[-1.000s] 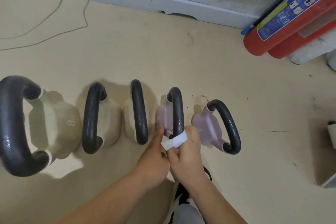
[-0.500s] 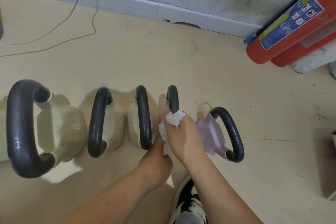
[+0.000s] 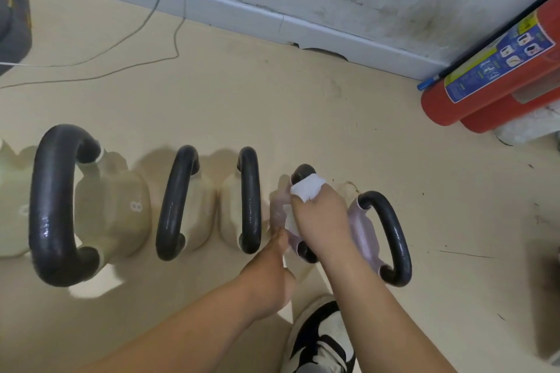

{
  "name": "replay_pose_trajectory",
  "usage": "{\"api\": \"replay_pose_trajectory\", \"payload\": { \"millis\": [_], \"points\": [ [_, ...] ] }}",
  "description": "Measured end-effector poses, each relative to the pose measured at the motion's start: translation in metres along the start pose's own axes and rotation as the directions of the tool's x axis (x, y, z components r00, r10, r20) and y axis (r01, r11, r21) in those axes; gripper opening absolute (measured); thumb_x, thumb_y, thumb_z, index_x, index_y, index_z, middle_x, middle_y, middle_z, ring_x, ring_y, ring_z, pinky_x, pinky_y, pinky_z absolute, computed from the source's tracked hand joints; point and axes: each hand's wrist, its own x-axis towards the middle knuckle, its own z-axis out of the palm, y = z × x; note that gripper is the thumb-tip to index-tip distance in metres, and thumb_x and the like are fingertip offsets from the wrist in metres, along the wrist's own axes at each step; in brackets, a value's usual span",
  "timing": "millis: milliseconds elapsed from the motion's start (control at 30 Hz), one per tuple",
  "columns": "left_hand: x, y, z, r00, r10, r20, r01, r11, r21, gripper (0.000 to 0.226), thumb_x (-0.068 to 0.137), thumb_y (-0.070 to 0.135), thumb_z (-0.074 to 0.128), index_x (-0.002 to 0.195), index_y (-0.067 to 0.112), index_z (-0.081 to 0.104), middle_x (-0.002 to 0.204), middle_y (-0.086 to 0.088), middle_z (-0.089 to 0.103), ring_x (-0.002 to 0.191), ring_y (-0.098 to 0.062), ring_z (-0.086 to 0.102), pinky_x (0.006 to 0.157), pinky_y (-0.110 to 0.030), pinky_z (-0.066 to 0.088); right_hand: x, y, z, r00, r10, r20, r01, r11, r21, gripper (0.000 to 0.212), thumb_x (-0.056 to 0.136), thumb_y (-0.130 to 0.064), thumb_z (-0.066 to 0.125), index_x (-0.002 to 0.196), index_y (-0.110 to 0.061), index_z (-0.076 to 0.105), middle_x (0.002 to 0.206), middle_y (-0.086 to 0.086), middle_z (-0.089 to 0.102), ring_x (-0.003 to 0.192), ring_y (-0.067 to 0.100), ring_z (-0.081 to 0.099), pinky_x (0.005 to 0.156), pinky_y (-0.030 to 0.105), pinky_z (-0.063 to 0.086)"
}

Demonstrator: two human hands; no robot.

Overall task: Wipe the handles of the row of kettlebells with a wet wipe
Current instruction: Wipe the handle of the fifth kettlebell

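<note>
A row of kettlebells with black handles stands on the beige floor. My right hand [image 3: 321, 221] is wrapped round the handle of the fourth kettlebell [image 3: 277, 209], a pale pink one, with a white wet wipe [image 3: 306, 189] between fingers and handle, near the handle's far end. My left hand [image 3: 277, 263] rests against the near base of that kettlebell; its fingers are mostly hidden. To the right stands another pink kettlebell [image 3: 362, 227]. To the left stand a cream kettlebell [image 3: 230, 212], a second cream one [image 3: 197, 215] and a big one marked 8 [image 3: 121, 209].
Two red fire extinguishers [image 3: 491, 70] lie against the wall at the right. Thin cables [image 3: 169, 24] trail over the floor at the back left. A dark object [image 3: 12, 24] sits at the left edge. My black and white shoe [image 3: 321, 339] stands below the hands.
My right hand has slid the wipe along the pink kettlebell's handle from its near end toward its far end. My left hand stayed at the kettlebell's near base.
</note>
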Motion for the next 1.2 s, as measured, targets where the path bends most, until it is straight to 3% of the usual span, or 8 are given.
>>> {"api": "replay_pose_trajectory", "payload": {
  "millis": [100,200,367,467,700,800,1033,1200],
  "points": [
    [-0.005,0.004,-0.004,0.997,-0.07,0.02,0.069,0.997,0.034,0.088,0.095,0.0,0.04,0.155,0.054,0.007,0.134,-0.012,0.055,0.078,-0.009,0.049,0.074,-0.022,0.048,-0.023,0.031,0.015,0.986,-0.119,-0.119,0.118,0.993,-0.016,0.011,0.085,-0.016,0.047,0.074,-0.015,0.047,0.063,-0.006,0.053,0.055,0.006,0.05,0.05,0.024,0.039],
    [-0.008,0.0,-0.002,0.998,0.052,-0.034,-0.05,0.997,0.061,0.081,0.097,0.006,0.047,0.162,0.029,0.005,0.161,0.006,0.029,0.118,0.001,0.039,0.108,-0.017,0.035,-0.042,0.061,0.027,0.974,-0.139,-0.179,0.141,0.99,-0.003,0.018,0.084,-0.023,0.063,0.071,-0.025,0.05,0.07,-0.004,0.056,0.068,0.017,0.061,0.056,0.039,0.052],
    [-0.003,0.008,0.001,0.999,-0.021,0.024,0.022,0.999,-0.045,0.074,0.098,0.034,0.059,0.153,0.045,0.01,0.121,0.019,0.05,0.103,0.0,0.051,0.088,-0.008,0.041,-0.06,0.085,0.038,0.989,-0.098,-0.107,0.095,0.995,-0.035,0.035,0.09,-0.009,0.063,0.115,-0.033,0.056,0.105,-0.007,0.064,0.097,0.02,0.067,0.081,0.032,0.055],
    [-0.004,0.003,0.002,0.999,-0.033,-0.042,0.029,0.996,-0.08,0.079,0.095,0.028,0.055,0.158,0.042,0.009,0.141,0.02,0.042,0.127,-0.011,0.052,0.106,-0.024,0.042,-0.068,0.079,0.03,0.989,-0.064,-0.134,0.065,0.998,0.005,0.023,0.09,-0.02,0.053,0.096,-0.042,0.057,0.094,-0.013,0.061,0.094,0.019,0.066,0.083,0.038,0.056],
    [0.01,0.017,0.018,0.989,-0.109,-0.099,0.009,0.718,-0.696,0.039,0.102,0.045,0.055,0.132,0.021,0.062,0.13,-0.005,0.07,0.123,-0.018,0.064,0.105,-0.031,0.049,-0.042,0.029,0.0,0.957,-0.215,-0.194,0.155,0.947,-0.282,0.068,0.091,-0.04,0.055,0.149,-0.009,0.039,0.135,0.008,0.044,0.123,0.028,0.046,0.102,0.045,0.047],
    [0.01,0.031,0.018,0.98,-0.139,-0.144,-0.03,0.606,-0.795,0.031,0.106,0.029,0.049,0.132,0.019,0.062,0.118,0.003,0.076,0.102,-0.001,0.071,0.075,-0.015,0.056,0.0,-0.005,-0.005,0.997,-0.063,0.05,0.076,0.942,-0.327,0.047,0.084,-0.029,0.047,0.126,-0.011,0.049,0.129,0.013,0.051,0.108,0.028,0.05,0.09,0.041,0.047],
    [0.014,0.039,0.02,0.989,-0.105,-0.107,-0.049,0.454,-0.89,0.055,0.106,0.045,0.043,0.157,0.029,0.029,0.147,0.01,0.048,0.088,0.008,0.059,0.074,-0.01,0.045,0.055,-0.069,-0.016,0.922,0.024,0.387,0.214,0.801,-0.559,0.027,0.099,-0.01,0.044,0.109,0.004,0.064,0.111,0.023,0.067,0.102,0.037,0.066,0.077,0.036,0.048],
    [0.011,0.046,0.013,0.995,-0.09,-0.038,-0.012,0.278,-0.961,0.051,0.105,0.033,0.05,0.153,0.022,0.037,0.15,0.002,0.048,0.125,-0.007,0.053,0.075,-0.007,0.037,0.064,-0.061,-0.012,0.935,0.02,0.354,0.19,0.814,-0.548,0.022,0.097,-0.021,0.046,0.079,-0.009,0.051,0.078,0.006,0.053,0.084,0.03,0.056,0.069,0.03,0.043]
  ]
}}
